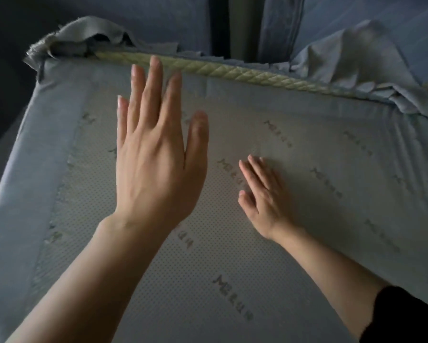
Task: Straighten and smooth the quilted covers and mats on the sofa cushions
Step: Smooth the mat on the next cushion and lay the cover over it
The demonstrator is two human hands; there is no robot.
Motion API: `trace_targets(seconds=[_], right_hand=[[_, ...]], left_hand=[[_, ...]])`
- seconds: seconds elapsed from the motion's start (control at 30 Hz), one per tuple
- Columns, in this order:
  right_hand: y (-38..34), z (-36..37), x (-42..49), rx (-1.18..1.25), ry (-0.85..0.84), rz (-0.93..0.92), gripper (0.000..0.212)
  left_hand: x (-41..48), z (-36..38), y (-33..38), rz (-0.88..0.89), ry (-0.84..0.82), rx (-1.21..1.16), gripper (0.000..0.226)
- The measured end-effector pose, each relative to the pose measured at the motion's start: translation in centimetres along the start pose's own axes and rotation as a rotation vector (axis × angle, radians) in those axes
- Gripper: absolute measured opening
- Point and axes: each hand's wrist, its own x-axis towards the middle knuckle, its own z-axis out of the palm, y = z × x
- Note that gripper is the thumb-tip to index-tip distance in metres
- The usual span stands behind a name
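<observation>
**Smoothing pass on the mat; far corners not done**

Left fingers: straight, slightly apart, holding nothing. The left hand looks lifted off the fabric, over the left half near the far edge; I can't confirm contact.

Right fingers: straight, close together, flat on the fabric. The right hand presses palm-down right of centre. Its black sleeve is at the near right corner.

Under both is the mat, lying across the seat cushion dotted side up, with faint printed logos repeated over it. It is mostly flat, with light creases fanning toward the far right corner. Its quilted edge, pale yellow-green, runs rolled along the far edge.

The blue cover shows as a band along the left edge and is fairly smooth there. There is a grey bunch at the far left corner and a heap of folds at the far right corner.

My read of the step: right hand anchors, left is between strokes.

Next: left palm down flat and sweep toward the far right creases. Then pull out and tuck the cloth at both far corners. The fabric is thin and will likely drag with the palm, so keep the anchor down.
</observation>
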Motion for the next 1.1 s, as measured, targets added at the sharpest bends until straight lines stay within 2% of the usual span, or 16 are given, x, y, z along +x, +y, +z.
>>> trace_targets(seconds=[0.1, 0.17, 0.23, 0.3, 0.33, 0.43, 0.5, 0.57, 0.67, 0.73, 0.77, 0.8, 0.9, 0.97, 1.03, 1.1], right_hand=[[-3.7, -3.9, 2.9, 0.255, 0.007, 0.202, 0.052], [-7.1, -8.8, 6.5, 0.471, 0.218, 0.213, 0.048], [-11.2, -12.7, 9.8, 0.576, 0.597, -0.029, 0.045], [-12.0, -10.8, 10.6, 0.507, 0.736, -0.175, 0.046], [-12.1, -8.1, 9.8, 0.395, 0.609, -0.173, 0.050], [-9.9, 0.9, 4.9, -0.093, -0.086, -0.172, 0.063], [-9.0, 1.2, 4.7, -0.142, -0.300, -0.174, 0.063], [-10.5, -2.3, 6.8, -0.044, -0.305, -0.143, 0.062], [-16.4, -7.7, 11.3, 0.300, 0.168, -0.166, 0.054], [-19.9, -8.6, 12.9, 0.483, 0.496, -0.289, 0.048], [-20.4, -7.3, 13.0, 0.490, 0.541, -0.338, 0.046], [-20.2, -5.1, 12.3, 0.420, 0.500, -0.359, 0.047], [-17.0, 3.3, 7.5, -0.020, 0.009, -0.363, 0.055], [-16.3, 3.8, 7.4, -0.073, -0.196, -0.333, 0.057], [-18.6, 0.7, 8.9, 0.038, -0.249, -0.276, 0.056], [-22.6, -3.3, 11.0, 0.245, -0.037, -0.304, 0.054]], left_hand=[[-4.3, 2.8, -4.5, -0.100, -0.268, 0.186, 0.062], [-7.7, 5.0, -6.9, -0.140, -0.451, 0.271, 0.066], [-8.4, 5.1, -7.7, -0.190, -0.430, 0.215, 0.066], [-6.5, 3.1, -7.2, -0.177, -0.292, 0.132, 0.065], [-5.3, 1.6, -7.0, -0.168, -0.194, 0.109, 0.064], [-2.4, -3.4, -7.4, -0.163, 0.037, 0.064, 0.061], [-2.7, -4.8, -8.7, -0.183, 0.064, 0.078, 0.061], [-5.6, -3.6, -10.8, -0.267, -0.043, 0.163, 0.063], [-10.1, -0.4, -13.7, -0.321, -0.251, 0.327, 0.069], [-10.1, 0.1, -14.0, -0.344, -0.243, 0.280, 0.067], [-9.6, -0.7, -13.8, -0.352, -0.209, 0.232, 0.066], [-8.6, -1.8, -13.4, -0.342, -0.161, 0.191, 0.065], [-5.8, -6.8, -12.6, -0.275, 0.082, 0.141, 0.063], [-5.9, -9.2, -13.7, -0.298, 0.182, 0.133, 0.062], [-8.6, -8.9, -15.6, -0.416, 0.114, 0.163, 0.064], [-12.2, -6.3, -16.9, -0.484, -0.082, 0.264, 0.068]])
